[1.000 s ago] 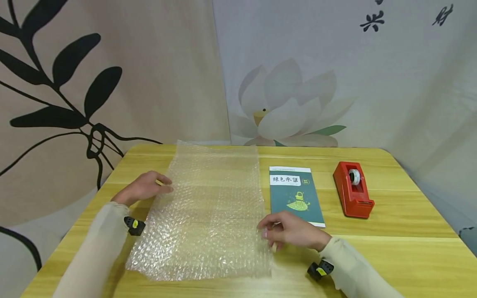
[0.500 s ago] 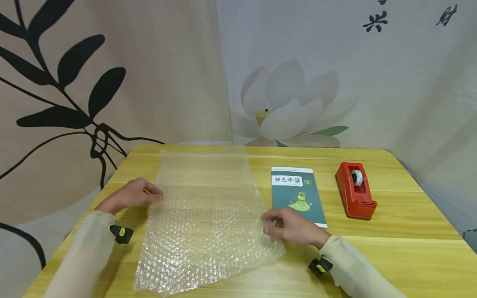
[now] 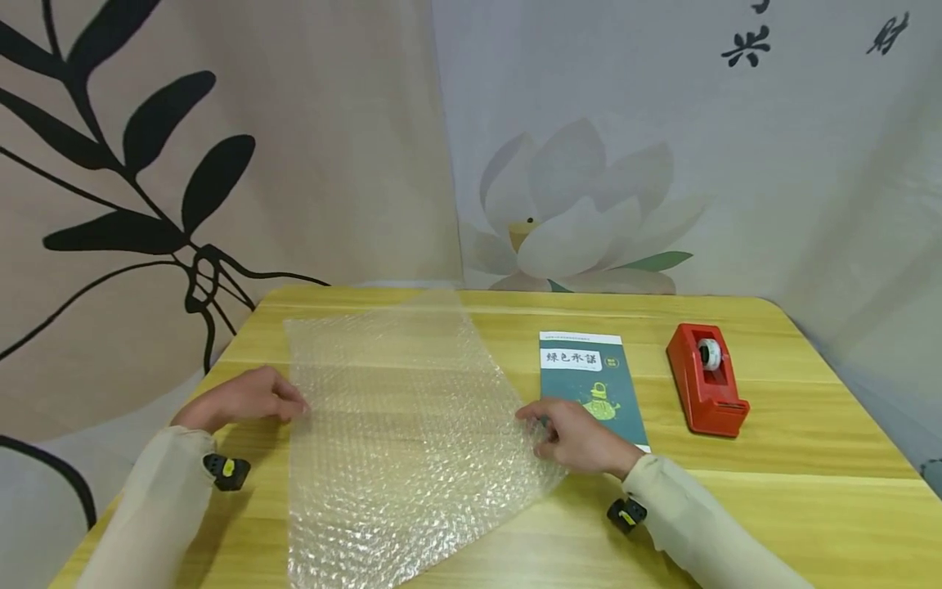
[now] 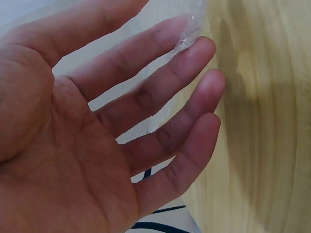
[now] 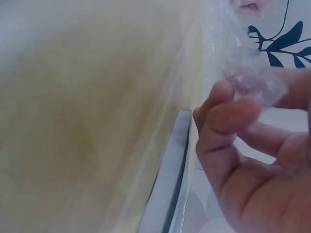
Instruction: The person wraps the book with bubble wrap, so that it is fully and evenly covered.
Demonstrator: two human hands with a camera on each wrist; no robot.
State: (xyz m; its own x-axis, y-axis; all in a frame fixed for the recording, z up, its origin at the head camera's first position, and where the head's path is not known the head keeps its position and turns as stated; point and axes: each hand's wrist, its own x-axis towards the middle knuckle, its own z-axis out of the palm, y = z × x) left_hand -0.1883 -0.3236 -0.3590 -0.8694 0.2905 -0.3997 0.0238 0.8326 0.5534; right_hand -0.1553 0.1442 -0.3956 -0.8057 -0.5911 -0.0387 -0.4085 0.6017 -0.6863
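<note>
A clear sheet of bubble wrap (image 3: 397, 425) spreads across the table in front of me, turned at an angle, its near part shining. At its left edge is my left hand (image 3: 243, 399), thumb and index finger on the wrap; in the left wrist view the other fingers stand loosely extended and the thumb tip is cut off. My right hand (image 3: 581, 438) pinches the right edge, where a gathered bit of wrap (image 5: 260, 87) shows between the digits. Just behind the right hand lies a green-covered booklet (image 3: 567, 380), its lower left part hidden.
A red tape dispenser (image 3: 706, 380) with a white roll stands right of the booklet. Everything rests on a yellow wooden table (image 3: 809, 523). Behind its far edge hangs a printed cloth (image 3: 353, 147) with leaves and a lotus.
The bubble wrap has turned, its far left corner coming left and nearer. My left hand has moved left and towards me with its edge; the right hand stays nearly in place.
</note>
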